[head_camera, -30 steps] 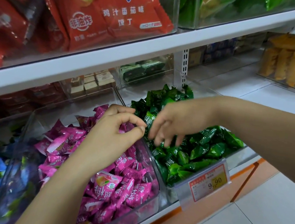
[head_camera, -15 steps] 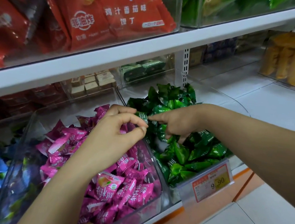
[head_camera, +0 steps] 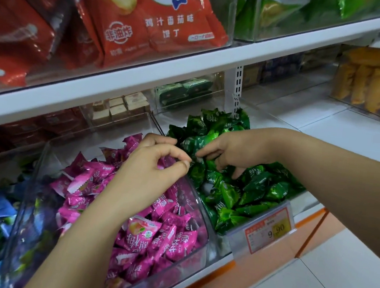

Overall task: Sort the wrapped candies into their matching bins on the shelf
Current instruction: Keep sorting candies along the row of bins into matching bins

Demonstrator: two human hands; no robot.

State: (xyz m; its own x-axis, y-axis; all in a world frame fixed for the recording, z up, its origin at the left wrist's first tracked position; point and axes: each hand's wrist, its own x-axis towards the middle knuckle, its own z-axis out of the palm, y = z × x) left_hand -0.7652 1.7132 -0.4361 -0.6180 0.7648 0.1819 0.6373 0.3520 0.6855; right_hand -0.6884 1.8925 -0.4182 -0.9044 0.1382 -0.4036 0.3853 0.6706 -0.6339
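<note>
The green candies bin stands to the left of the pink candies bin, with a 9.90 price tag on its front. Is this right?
No. The head view shows the green candies bin to the right of the pink candies bin, not left. The 9.90 price tag is on its front.

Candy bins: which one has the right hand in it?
The green bin, rightmost of the three: the right hand reaches among its green candies.

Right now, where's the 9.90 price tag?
Head view, lower right: the 9.90 price tag sits on the front of the green bin, right of the pink bin.
</note>
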